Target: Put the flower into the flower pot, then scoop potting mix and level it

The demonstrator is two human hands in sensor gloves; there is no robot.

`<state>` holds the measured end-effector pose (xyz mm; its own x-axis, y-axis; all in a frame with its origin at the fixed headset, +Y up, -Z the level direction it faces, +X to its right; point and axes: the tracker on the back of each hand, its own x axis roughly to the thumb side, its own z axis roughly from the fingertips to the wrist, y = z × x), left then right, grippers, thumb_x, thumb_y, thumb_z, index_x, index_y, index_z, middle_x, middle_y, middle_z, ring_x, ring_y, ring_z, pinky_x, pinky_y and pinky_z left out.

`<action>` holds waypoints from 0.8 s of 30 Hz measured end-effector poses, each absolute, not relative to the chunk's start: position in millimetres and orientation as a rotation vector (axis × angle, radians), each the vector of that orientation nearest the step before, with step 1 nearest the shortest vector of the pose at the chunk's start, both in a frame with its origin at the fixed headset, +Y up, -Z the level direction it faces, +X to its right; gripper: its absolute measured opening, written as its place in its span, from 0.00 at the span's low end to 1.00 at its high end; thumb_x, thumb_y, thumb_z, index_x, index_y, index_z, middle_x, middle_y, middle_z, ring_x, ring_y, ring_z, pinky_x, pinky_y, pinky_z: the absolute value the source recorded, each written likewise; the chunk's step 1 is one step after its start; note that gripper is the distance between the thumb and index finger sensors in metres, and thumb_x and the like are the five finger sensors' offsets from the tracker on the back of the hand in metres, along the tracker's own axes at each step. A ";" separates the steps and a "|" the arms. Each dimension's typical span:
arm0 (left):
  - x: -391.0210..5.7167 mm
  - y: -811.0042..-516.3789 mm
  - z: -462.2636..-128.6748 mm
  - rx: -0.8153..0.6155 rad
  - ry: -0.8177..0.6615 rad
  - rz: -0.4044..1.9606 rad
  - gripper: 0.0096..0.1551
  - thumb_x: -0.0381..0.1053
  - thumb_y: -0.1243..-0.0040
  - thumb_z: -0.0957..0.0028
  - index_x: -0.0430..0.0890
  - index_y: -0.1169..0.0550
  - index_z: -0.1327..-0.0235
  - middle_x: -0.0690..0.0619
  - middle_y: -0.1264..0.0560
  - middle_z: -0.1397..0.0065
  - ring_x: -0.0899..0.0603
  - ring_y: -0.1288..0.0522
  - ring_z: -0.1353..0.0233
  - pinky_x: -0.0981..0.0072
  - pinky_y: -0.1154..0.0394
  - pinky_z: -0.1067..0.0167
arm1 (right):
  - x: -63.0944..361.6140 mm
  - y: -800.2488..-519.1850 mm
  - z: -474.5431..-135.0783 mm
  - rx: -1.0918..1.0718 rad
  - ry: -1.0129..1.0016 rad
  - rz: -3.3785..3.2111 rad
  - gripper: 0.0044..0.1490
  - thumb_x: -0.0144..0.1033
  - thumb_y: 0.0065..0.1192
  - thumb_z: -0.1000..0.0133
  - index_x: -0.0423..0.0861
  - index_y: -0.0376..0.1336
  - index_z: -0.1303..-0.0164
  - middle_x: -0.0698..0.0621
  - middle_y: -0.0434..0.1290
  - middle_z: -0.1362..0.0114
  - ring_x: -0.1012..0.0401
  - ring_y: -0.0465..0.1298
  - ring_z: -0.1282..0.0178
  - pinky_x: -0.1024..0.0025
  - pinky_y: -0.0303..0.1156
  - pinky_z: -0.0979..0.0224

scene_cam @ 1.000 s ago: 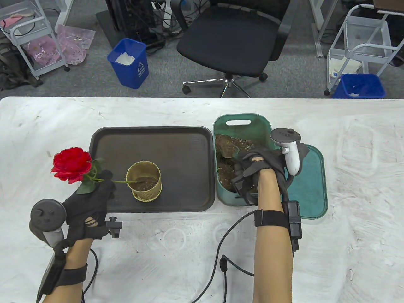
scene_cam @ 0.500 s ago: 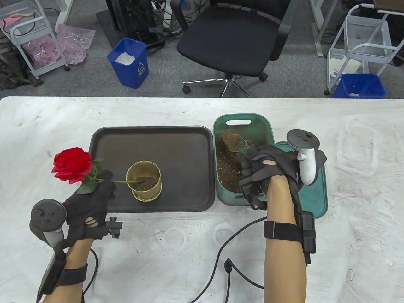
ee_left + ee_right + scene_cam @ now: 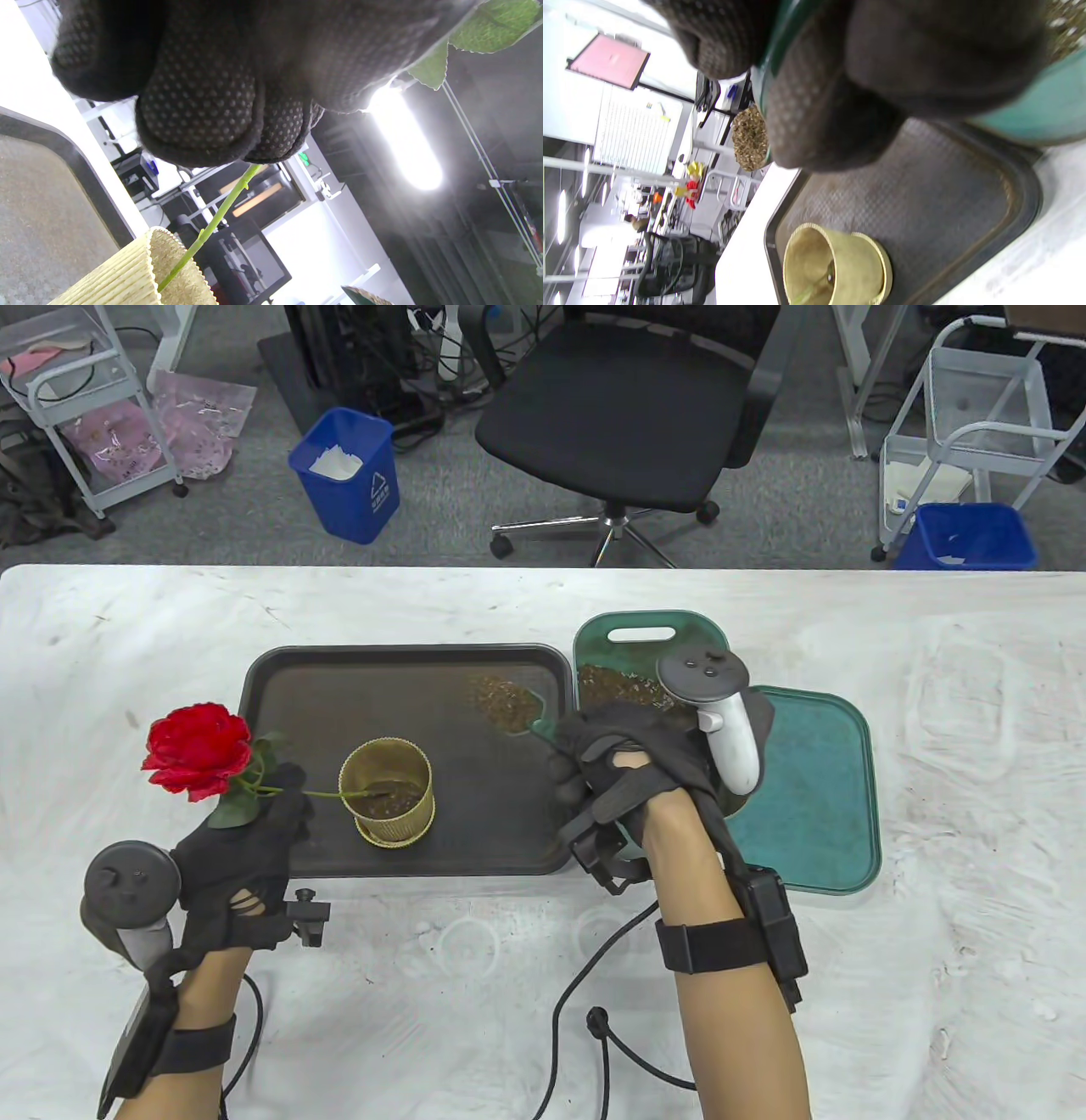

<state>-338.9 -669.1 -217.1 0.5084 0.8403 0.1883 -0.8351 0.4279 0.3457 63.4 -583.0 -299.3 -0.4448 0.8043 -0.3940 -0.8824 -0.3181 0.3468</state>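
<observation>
Table (image 3: 933, 899): a white top was seen, carrying a dark tray and, against the tray's right edge, a green tub.
Tray (image 3: 407, 678): its far right corner was overhung by a loaded scoop; the pot was stood near its front edge, left of middle.
Tub (image 3: 645, 628): potting mix (image 3: 619, 687) was held inside; a green lid (image 3: 806, 789) was laid against the tub's right side.
Pot (image 3: 388, 793): a ribbed yellow pot was seen upright, partly filled with mix.
Flower (image 3: 197, 751): the red bloom was kept out past the tray's left edge, the stem slanted over the rim with its foot down in the pot.
Left hand (image 3: 242, 857): the stem was pinched between curled fingers.
Right hand (image 3: 628, 768): the fingers were wrapped round the handle of the scoop (image 3: 505, 704), which was heaped.
Risk, spill: mix could be shed onto the tray if the heaped scoop were tipped or jolted on the way to the pot.
Risk, flower: the slanted stem could be knocked or buried crooked if mix were poured against it; the light pot could be tipped by a pull on the stem.
Writing: a white mark was printed on a blue bin (image 3: 348, 475) beyond the table's far edge; its characters could not be read.
</observation>
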 end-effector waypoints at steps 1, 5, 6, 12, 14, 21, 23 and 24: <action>-338.9 -669.0 -217.2 0.423 0.013 1.046 0.23 0.57 0.29 0.57 0.50 0.13 0.50 0.56 0.11 0.55 0.48 0.09 0.65 0.59 0.14 0.60 | 54.2 -585.3 -299.5 -0.157 0.648 1.945 0.34 0.39 0.59 0.52 0.33 0.65 0.40 0.40 0.82 0.52 0.54 0.86 0.72 0.64 0.85 0.73; -338.6 -668.9 -217.1 0.424 0.012 1.045 0.23 0.57 0.29 0.57 0.50 0.13 0.50 0.56 0.11 0.55 0.48 0.09 0.65 0.59 0.14 0.60 | 29.1 -595.5 -299.4 -0.101 0.710 1.974 0.34 0.39 0.59 0.52 0.33 0.65 0.40 0.40 0.82 0.52 0.54 0.86 0.71 0.64 0.85 0.73; -338.4 -668.9 -217.1 0.423 0.011 1.045 0.23 0.57 0.29 0.57 0.50 0.13 0.50 0.56 0.11 0.55 0.48 0.09 0.65 0.59 0.14 0.60 | 25.1 -597.6 -299.4 -0.094 0.721 1.981 0.34 0.39 0.59 0.52 0.34 0.65 0.40 0.40 0.82 0.52 0.54 0.86 0.71 0.64 0.85 0.73; -338.1 -669.2 -217.7 0.419 0.005 1.048 0.23 0.57 0.29 0.57 0.50 0.13 0.50 0.56 0.11 0.55 0.48 0.09 0.65 0.59 0.14 0.60 | -7.4 -628.7 -302.1 -0.086 0.802 2.047 0.34 0.39 0.59 0.51 0.34 0.65 0.40 0.40 0.82 0.52 0.54 0.86 0.71 0.64 0.85 0.73; -337.9 -669.1 -217.3 0.419 0.006 1.047 0.23 0.57 0.29 0.57 0.50 0.13 0.50 0.56 0.11 0.55 0.48 0.09 0.65 0.59 0.14 0.60 | -16.7 -638.5 -303.5 -0.075 0.812 2.053 0.34 0.39 0.59 0.51 0.34 0.65 0.40 0.41 0.82 0.52 0.54 0.86 0.71 0.64 0.85 0.72; -337.3 -669.3 -217.5 0.419 0.002 1.044 0.23 0.57 0.29 0.57 0.50 0.13 0.50 0.56 0.11 0.55 0.48 0.09 0.65 0.59 0.14 0.60 | -41.7 -635.4 -304.5 -0.030 0.724 2.254 0.33 0.40 0.62 0.51 0.34 0.66 0.40 0.40 0.82 0.52 0.54 0.86 0.71 0.64 0.85 0.73; -336.8 -669.3 -216.7 0.421 0.001 1.039 0.23 0.57 0.29 0.57 0.50 0.13 0.50 0.56 0.11 0.55 0.48 0.09 0.65 0.59 0.14 0.60 | -49.0 -631.4 -302.9 -0.001 0.691 2.331 0.33 0.40 0.63 0.51 0.34 0.66 0.40 0.40 0.82 0.52 0.54 0.86 0.71 0.64 0.85 0.73; -336.6 -669.3 -216.5 0.421 0.001 1.038 0.23 0.57 0.29 0.57 0.51 0.13 0.50 0.56 0.11 0.55 0.48 0.09 0.65 0.59 0.14 0.60 | -51.2 -630.5 -302.1 0.005 0.685 2.348 0.33 0.40 0.63 0.51 0.35 0.66 0.40 0.41 0.82 0.52 0.54 0.86 0.71 0.63 0.85 0.73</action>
